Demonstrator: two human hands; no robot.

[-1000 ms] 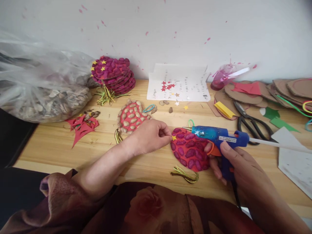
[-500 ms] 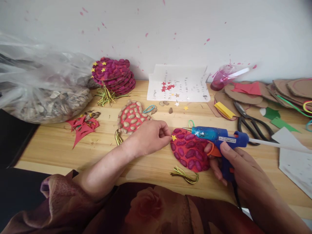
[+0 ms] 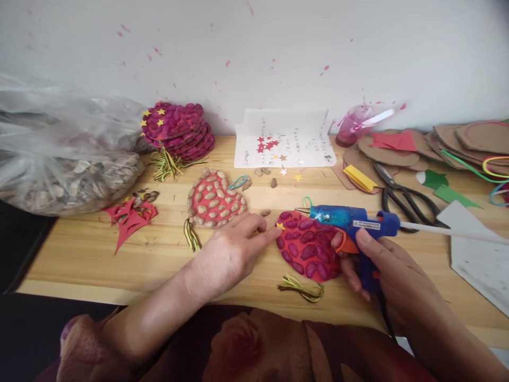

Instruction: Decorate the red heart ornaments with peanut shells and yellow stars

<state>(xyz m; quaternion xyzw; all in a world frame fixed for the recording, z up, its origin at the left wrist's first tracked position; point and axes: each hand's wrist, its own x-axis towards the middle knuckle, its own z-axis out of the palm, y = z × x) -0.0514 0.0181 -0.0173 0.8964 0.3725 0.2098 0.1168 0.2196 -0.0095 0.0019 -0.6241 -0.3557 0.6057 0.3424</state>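
Note:
My right hand [image 3: 382, 265] grips a blue glue gun [image 3: 350, 220], a finger on its orange trigger, with the nozzle pointing left over a red heart-shaped piece [image 3: 306, 246] covered in purple shells. A white glue stick [image 3: 449, 231] juts from the gun's back. My left hand [image 3: 230, 249] lies on the wooden table [image 3: 79, 249] with fingers stretched out. Its fingertip presses a small yellow star [image 3: 280, 226] on the heart's left edge. A yellow-green tassel [image 3: 300, 286] trails from the heart's bottom.
A second red heart [image 3: 214, 199] with tan shells lies behind my left hand. A stack of purple hearts [image 3: 177, 127] stands by the wall beside a plastic bag of shells [image 3: 59, 154]. A star-strewn paper sheet [image 3: 282, 143], black scissors [image 3: 405, 193] and cardboard cut-outs [image 3: 469, 138] lie to the right.
My left hand has gone from a pinch on the yellow star to flat fingers pressing it. The view has shifted slightly. The right hand keeps the glue gun in place.

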